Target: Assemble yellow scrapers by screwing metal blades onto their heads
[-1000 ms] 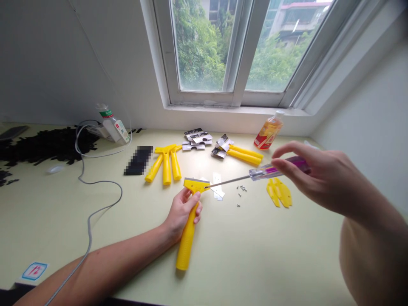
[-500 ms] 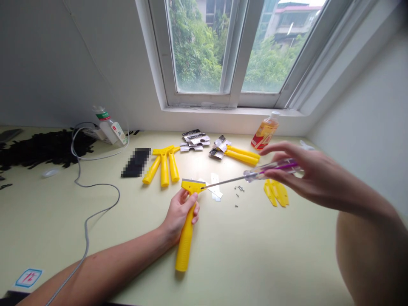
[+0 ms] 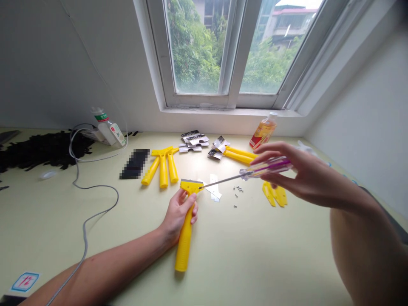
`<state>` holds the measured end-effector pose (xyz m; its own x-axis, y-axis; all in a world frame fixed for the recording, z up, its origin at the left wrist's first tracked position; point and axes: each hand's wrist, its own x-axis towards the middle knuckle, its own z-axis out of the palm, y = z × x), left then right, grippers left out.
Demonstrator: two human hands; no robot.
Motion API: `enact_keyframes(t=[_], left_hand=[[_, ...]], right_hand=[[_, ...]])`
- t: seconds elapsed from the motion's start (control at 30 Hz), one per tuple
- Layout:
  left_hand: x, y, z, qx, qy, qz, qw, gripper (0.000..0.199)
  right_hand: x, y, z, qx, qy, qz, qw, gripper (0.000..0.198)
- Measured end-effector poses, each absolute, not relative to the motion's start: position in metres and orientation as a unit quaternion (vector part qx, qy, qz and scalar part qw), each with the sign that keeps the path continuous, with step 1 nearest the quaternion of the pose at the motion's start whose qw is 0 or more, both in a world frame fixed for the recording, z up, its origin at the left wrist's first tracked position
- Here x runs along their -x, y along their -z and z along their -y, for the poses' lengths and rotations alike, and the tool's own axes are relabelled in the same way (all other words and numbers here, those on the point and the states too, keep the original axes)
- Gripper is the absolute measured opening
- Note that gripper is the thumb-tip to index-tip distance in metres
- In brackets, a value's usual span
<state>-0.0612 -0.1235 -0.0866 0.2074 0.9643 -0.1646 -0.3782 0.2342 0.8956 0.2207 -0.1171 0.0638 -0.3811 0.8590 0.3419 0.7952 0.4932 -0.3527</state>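
Gripped near its head by my left hand (image 3: 178, 212) is a yellow scraper (image 3: 184, 246), blade end away from me and handle toward me. A dark-edged blade shows along the top of its head. My right hand (image 3: 299, 176) holds a screwdriver (image 3: 270, 165) by its clear and purple handle. The shaft points left, and its tip meets the right side of the scraper head; whether a screw sits under it is too small to tell. Right of the head lie loose flat blades (image 3: 214, 189), several small screws (image 3: 237, 190) and yellow plates (image 3: 274, 194).
Behind stand yellow scraper handles (image 3: 163, 170), two more handles (image 3: 239, 157), blade packets (image 3: 194, 140) and a drink bottle (image 3: 264, 131). At left are a clear bottle (image 3: 110, 129), a black pile (image 3: 41, 148) and a grey cable (image 3: 95, 185) crossing over my left forearm.
My right hand and the screwdriver have shifted slightly left and tilted a little, with the tip still at the scraper head. My left hand keeps its grip. The whole view has shifted slightly.
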Motion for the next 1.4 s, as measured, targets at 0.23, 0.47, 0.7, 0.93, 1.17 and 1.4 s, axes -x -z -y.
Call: enact_keyframes(t=[0.23, 0.47, 0.7, 0.93, 1.17, 1.4], left_hand=[[0.061, 0.087, 0.123, -0.373, -0.493, -0.395, 0.679, 0.027], [0.062, 0.088, 0.122, -0.374, -0.493, -0.390, 0.682, 0.027], [0.062, 0.087, 0.122, -0.376, -0.488, -0.386, 0.687, 0.028], [0.062, 0.086, 0.121, -0.380, -0.480, -0.386, 0.690, 0.028], [0.063, 0.086, 0.122, -0.373, -0.486, -0.381, 0.692, 0.029], [0.063, 0.083, 0.122, -0.382, -0.481, -0.379, 0.692, 0.027]], right_hand=[[-0.225, -0.059, 0.107, 0.497, -0.106, 0.823, 0.254, 0.057], [-0.229, -0.060, 0.106, 0.526, -0.148, 0.802, 0.244, 0.055], [-0.231, -0.061, 0.104, 0.575, -0.094, 0.781, 0.226, 0.044], [-0.231, -0.060, 0.103, 0.579, -0.123, 0.775, 0.219, 0.041], [-0.232, -0.064, 0.105, 0.512, -0.241, 0.794, 0.222, 0.045], [-0.236, -0.072, 0.108, 0.527, -0.238, 0.786, 0.221, 0.038]])
